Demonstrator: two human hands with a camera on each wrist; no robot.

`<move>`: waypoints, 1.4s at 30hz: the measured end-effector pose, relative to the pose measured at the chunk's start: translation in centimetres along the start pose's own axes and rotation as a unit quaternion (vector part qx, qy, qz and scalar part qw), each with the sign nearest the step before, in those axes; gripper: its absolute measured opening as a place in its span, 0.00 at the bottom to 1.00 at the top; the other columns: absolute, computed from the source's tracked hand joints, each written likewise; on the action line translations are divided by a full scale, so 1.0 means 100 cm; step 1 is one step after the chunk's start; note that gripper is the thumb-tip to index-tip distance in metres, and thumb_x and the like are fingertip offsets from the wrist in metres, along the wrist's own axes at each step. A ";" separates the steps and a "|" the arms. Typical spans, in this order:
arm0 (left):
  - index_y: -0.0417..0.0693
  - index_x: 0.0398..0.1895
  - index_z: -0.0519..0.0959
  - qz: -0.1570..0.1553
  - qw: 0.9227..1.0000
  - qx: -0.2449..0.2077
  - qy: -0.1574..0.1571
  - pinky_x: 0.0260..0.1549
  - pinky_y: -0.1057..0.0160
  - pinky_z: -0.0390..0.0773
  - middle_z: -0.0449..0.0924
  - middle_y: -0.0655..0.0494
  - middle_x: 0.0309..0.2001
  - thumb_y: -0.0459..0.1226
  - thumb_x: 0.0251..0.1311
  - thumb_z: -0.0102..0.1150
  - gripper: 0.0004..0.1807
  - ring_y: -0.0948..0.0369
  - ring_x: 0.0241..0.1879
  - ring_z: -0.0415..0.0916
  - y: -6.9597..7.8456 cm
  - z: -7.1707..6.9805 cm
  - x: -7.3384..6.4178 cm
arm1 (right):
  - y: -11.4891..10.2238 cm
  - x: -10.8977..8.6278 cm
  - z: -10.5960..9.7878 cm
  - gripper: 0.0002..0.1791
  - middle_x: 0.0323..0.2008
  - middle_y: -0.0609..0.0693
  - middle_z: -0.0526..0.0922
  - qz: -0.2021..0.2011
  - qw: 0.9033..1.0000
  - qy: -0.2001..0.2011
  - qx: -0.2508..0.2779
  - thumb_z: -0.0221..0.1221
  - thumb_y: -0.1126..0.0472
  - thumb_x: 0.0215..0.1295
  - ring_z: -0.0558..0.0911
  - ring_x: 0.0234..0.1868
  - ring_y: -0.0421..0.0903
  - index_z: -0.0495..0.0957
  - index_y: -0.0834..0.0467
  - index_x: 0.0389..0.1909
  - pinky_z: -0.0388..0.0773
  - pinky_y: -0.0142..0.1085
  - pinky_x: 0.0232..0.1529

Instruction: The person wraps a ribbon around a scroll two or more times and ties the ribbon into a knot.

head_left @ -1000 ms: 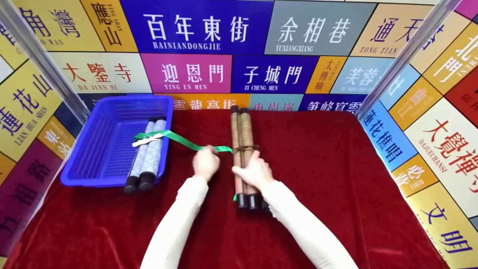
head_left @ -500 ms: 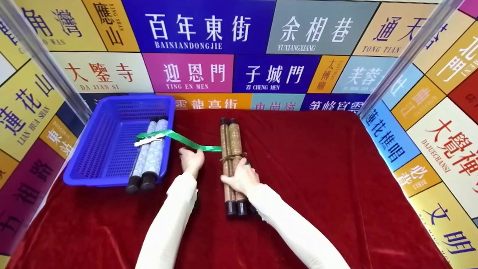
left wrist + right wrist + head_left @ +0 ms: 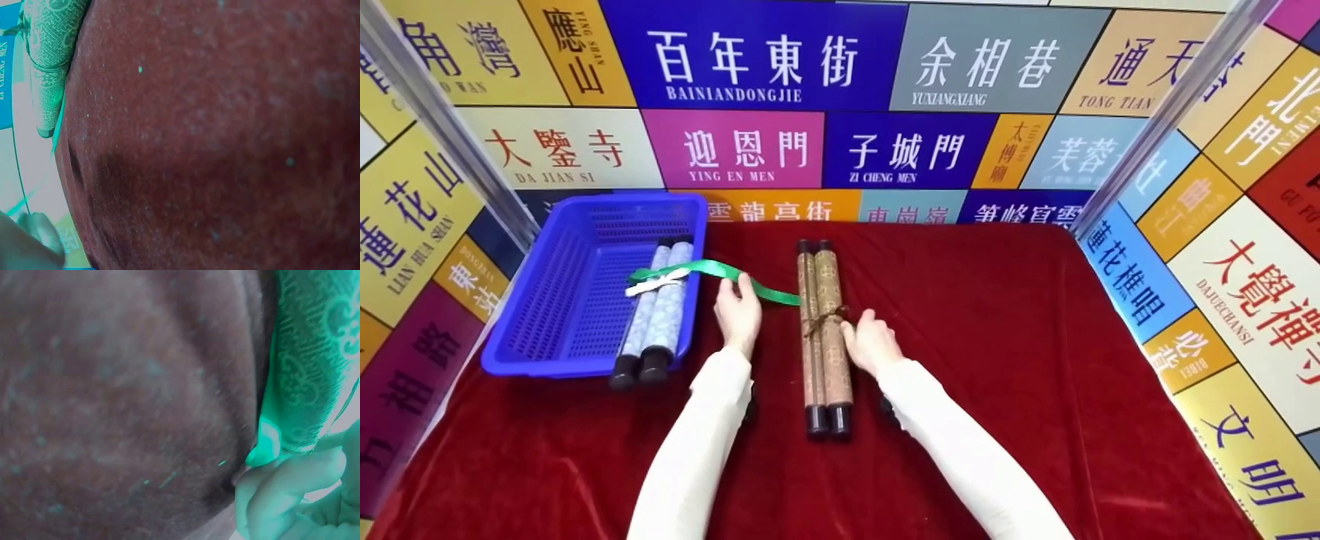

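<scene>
Two brown patterned scrolls (image 3: 826, 337) with black end caps lie side by side on the red cloth, tied with a thin brown cord (image 3: 826, 319). A green ribbon (image 3: 780, 295) runs out from beneath them to the left. My right hand (image 3: 874, 341) is against their right side; in the right wrist view its curled fingers (image 3: 281, 495) pinch the ribbon (image 3: 268, 441) beside the scroll. My left hand (image 3: 737, 315) reaches up to the ribbon's left stretch, thumb and fingers extended; whether they touch it is unclear.
A blue plastic basket (image 3: 529, 330) stands at the left. Two pale blue scrolls (image 3: 656, 307), tied with a white cord (image 3: 656, 282), lean over its right rim, and the ribbon's far end lies across them. Sign-printed panels (image 3: 750, 150) enclose the back and sides.
The brown scrolls have shifted left and toward me. My right hand has slid off their top to the right side. My left hand has moved left, then up toward the ribbon.
</scene>
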State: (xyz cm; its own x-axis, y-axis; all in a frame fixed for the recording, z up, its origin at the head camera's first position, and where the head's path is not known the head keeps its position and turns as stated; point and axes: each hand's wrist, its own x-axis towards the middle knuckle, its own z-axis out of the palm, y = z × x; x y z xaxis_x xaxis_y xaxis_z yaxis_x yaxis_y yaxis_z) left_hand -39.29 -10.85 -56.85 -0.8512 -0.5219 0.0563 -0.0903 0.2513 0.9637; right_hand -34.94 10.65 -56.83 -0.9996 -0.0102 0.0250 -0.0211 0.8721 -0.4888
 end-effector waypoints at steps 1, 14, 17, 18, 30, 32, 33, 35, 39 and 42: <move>0.42 0.39 0.76 0.010 1.000 -0.003 0.003 0.47 0.51 0.73 0.77 0.43 0.32 0.44 0.73 0.49 0.14 0.46 0.41 0.75 0.001 0.000 -0.001 | 0.001 0.001 -0.001 0.23 0.39 0.75 0.83 0.000 1.000 -0.002 0.000 0.53 0.50 0.73 0.84 0.43 0.73 0.73 0.70 0.46 0.80 0.60 0.47; 0.49 0.23 0.85 0.073 0.996 -0.023 -0.044 0.34 0.64 0.69 0.87 0.50 0.26 0.37 0.62 0.49 0.15 0.58 0.27 0.73 0.004 -0.001 -0.012 | 0.012 0.009 -0.009 0.13 0.19 0.49 0.74 0.038 0.991 -0.090 0.090 0.53 0.61 0.65 0.74 0.18 0.44 0.68 0.54 0.19 0.76 0.36 0.26; 0.43 0.22 0.83 0.082 0.994 -0.043 -0.059 0.37 0.66 0.72 0.85 0.50 0.23 0.36 0.63 0.49 0.15 0.60 0.28 0.77 0.003 -0.002 -0.012 | 0.012 0.012 -0.012 0.07 0.21 0.51 0.78 0.076 0.960 -0.095 0.251 0.46 0.64 0.67 0.75 0.16 0.39 0.69 0.58 0.29 0.75 0.29 0.23; 0.40 0.23 0.82 0.085 0.993 -0.055 -0.067 0.38 0.67 0.73 0.85 0.50 0.22 0.35 0.63 0.48 0.15 0.61 0.28 0.79 0.003 -0.003 -0.012 | 0.012 0.013 -0.013 0.06 0.22 0.52 0.79 0.091 0.943 -0.093 0.305 0.44 0.65 0.67 0.77 0.17 0.39 0.69 0.59 0.32 0.76 0.29 0.23; 0.46 0.19 0.78 0.114 0.984 0.041 -0.134 0.23 0.67 0.73 0.77 0.59 0.11 0.37 0.58 0.52 0.11 0.64 0.14 0.80 -0.001 -0.009 -0.017 | 0.040 0.026 -0.043 0.04 0.14 0.42 0.62 0.167 0.863 -0.038 0.476 0.47 0.68 0.67 0.59 0.13 0.34 0.68 0.61 0.40 0.56 0.25 0.13; 0.48 0.19 0.77 0.116 0.982 0.068 -0.132 0.26 0.67 0.73 0.79 0.59 0.12 0.38 0.57 0.53 0.11 0.64 0.15 0.80 0.000 -0.009 -0.018 | 0.045 0.026 -0.044 0.06 0.13 0.41 0.62 0.171 0.861 -0.018 0.479 0.47 0.69 0.64 0.59 0.13 0.35 0.67 0.60 0.40 0.55 0.25 0.13; 0.49 0.19 0.78 0.115 0.982 0.073 -0.133 0.27 0.67 0.73 0.80 0.58 0.13 0.39 0.57 0.53 0.11 0.65 0.16 0.81 0.000 -0.008 -0.018 | 0.047 0.026 -0.045 0.07 0.12 0.41 0.62 0.174 0.860 -0.003 0.479 0.47 0.70 0.62 0.59 0.12 0.35 0.67 0.59 0.40 0.54 0.26 0.13; 0.48 0.23 0.81 0.112 0.982 0.061 -0.139 0.29 0.68 0.73 0.82 0.56 0.15 0.39 0.58 0.53 0.10 0.65 0.18 0.81 0.001 -0.007 -0.018 | 0.050 0.026 -0.046 0.07 0.12 0.42 0.62 0.177 0.858 0.029 0.481 0.47 0.70 0.60 0.60 0.12 0.36 0.68 0.58 0.38 0.55 0.26 0.12; 0.41 0.34 0.84 0.088 0.983 -0.018 -0.162 0.33 0.70 0.73 0.84 0.53 0.18 0.37 0.64 0.55 0.09 0.66 0.21 0.81 0.002 -0.004 -0.015 | 0.053 0.027 -0.053 0.06 0.12 0.42 0.64 0.181 0.848 0.120 0.483 0.50 0.69 0.58 0.62 0.11 0.37 0.71 0.59 0.35 0.57 0.27 0.13; 0.37 0.39 0.83 0.056 0.980 -0.089 -0.167 0.38 0.71 0.74 0.82 0.55 0.18 0.35 0.67 0.56 0.10 0.68 0.23 0.81 0.003 -0.002 -0.013 | 0.053 0.028 -0.062 0.04 0.13 0.42 0.65 0.177 0.835 0.200 0.481 0.52 0.69 0.59 0.63 0.11 0.37 0.73 0.58 0.31 0.59 0.27 0.14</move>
State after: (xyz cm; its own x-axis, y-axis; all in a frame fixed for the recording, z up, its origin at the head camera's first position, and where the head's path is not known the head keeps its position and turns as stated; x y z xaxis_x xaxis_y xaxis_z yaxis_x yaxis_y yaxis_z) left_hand -38.11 -10.30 -56.56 -0.9751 -0.1960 0.1038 0.0792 0.1294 0.9884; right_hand -37.73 18.27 -53.99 -0.8653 0.4958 -0.0741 0.0778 -0.0132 -0.9969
